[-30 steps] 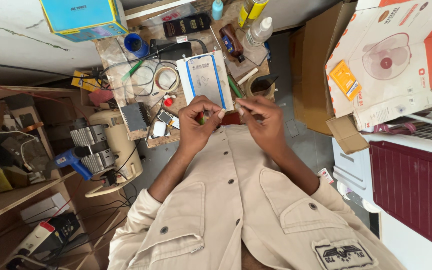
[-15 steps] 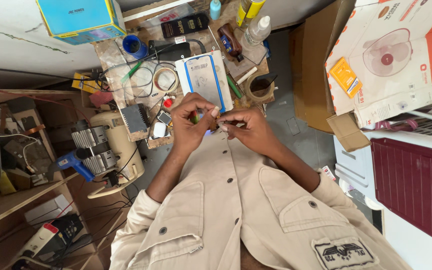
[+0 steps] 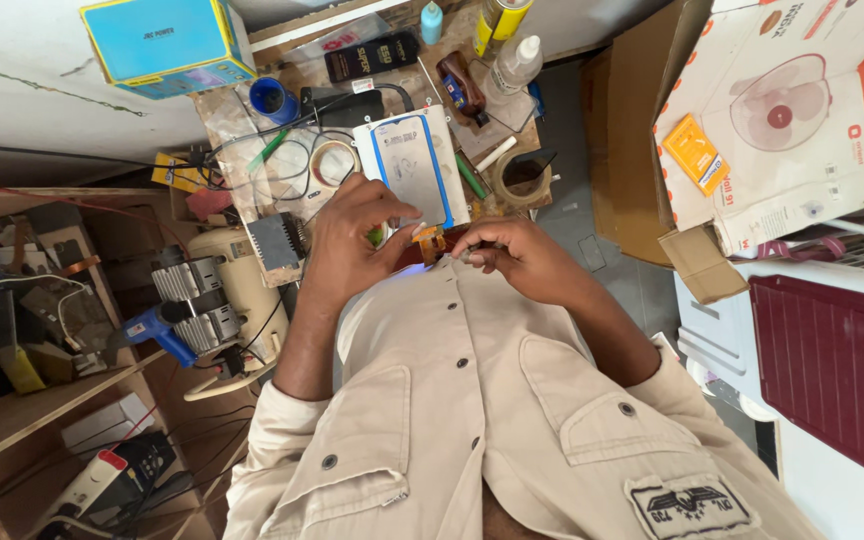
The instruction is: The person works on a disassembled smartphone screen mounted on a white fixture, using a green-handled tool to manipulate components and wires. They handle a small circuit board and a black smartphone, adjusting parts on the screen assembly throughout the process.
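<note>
A white display panel with a blue border point(image 3: 407, 170) lies on the cluttered wooden bench point(image 3: 252, 170) in front of my chest. An orange flex cable point(image 3: 430, 240) sticks out of its near edge. My left hand point(image 3: 352, 240) pinches that near edge, with something small and green beside the thumb. My right hand point(image 3: 524, 257) is curled just right of the cable and grips a thin grey tool point(image 3: 464, 256) whose tip points at the cable. The two hands are a few centimetres apart, just above my beige shirt.
A blue box point(image 3: 167, 40), a blue tape roll point(image 3: 274, 100), a brown tape ring point(image 3: 524, 178), bottles point(image 3: 512, 65) and cables crowd the bench. A cream motor unit point(image 3: 222, 290) and shelves of parts are on the left. A cardboard fan box point(image 3: 782, 120) and a maroon panel point(image 3: 832, 370) stand on the right.
My hands have dropped slightly toward my chest and spread apart a little. The left hand now pinches the panel's near edge, and the right hand has drawn back to the right with the tool.
</note>
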